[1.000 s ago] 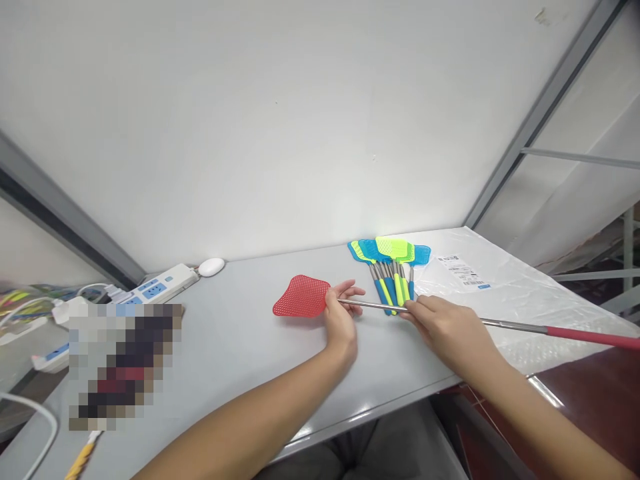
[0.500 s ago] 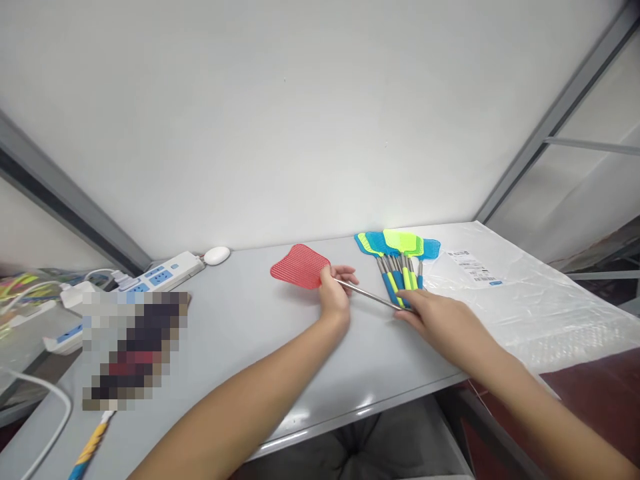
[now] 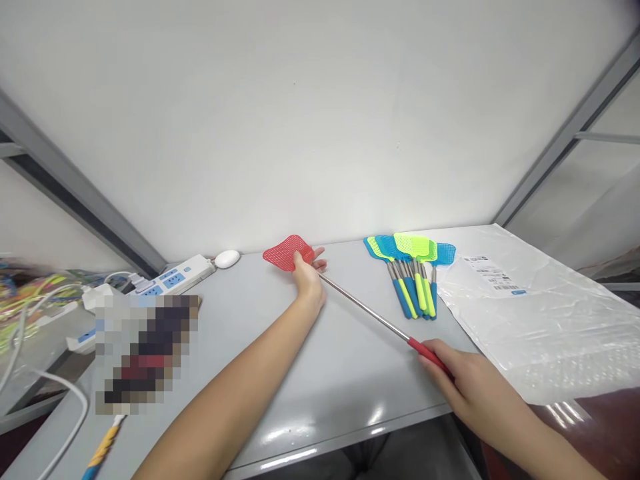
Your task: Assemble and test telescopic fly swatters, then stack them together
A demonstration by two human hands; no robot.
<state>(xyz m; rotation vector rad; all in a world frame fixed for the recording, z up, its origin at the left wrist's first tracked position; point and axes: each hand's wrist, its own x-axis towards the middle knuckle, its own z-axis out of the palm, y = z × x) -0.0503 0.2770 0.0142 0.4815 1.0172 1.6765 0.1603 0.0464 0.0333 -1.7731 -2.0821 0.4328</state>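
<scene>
A red fly swatter [image 3: 365,309] with a metal telescopic rod stretches between my two hands above the grey table. My left hand [image 3: 307,277] grips it where the rod meets the perforated red head [image 3: 286,253], thumb on the head and some fingers extended behind. Wrapped round the red handle at the other end is my right hand [image 3: 460,373]. Past the rod, to the right, lies a bunch of blue and yellow-green fly swatters [image 3: 413,273], heads toward the wall and handles toward me.
On the right a white bubble mailer [image 3: 530,313] with a label hangs over the table [image 3: 350,393] edge. A power strip [image 3: 175,279], a white mouse-like object [image 3: 227,259], a blurred-out item [image 3: 150,353] and white cables [image 3: 75,393] are at left.
My right hand has moved right and toward me, and my left hand slightly left. More of the rod shows, and the red handle is now visible.
</scene>
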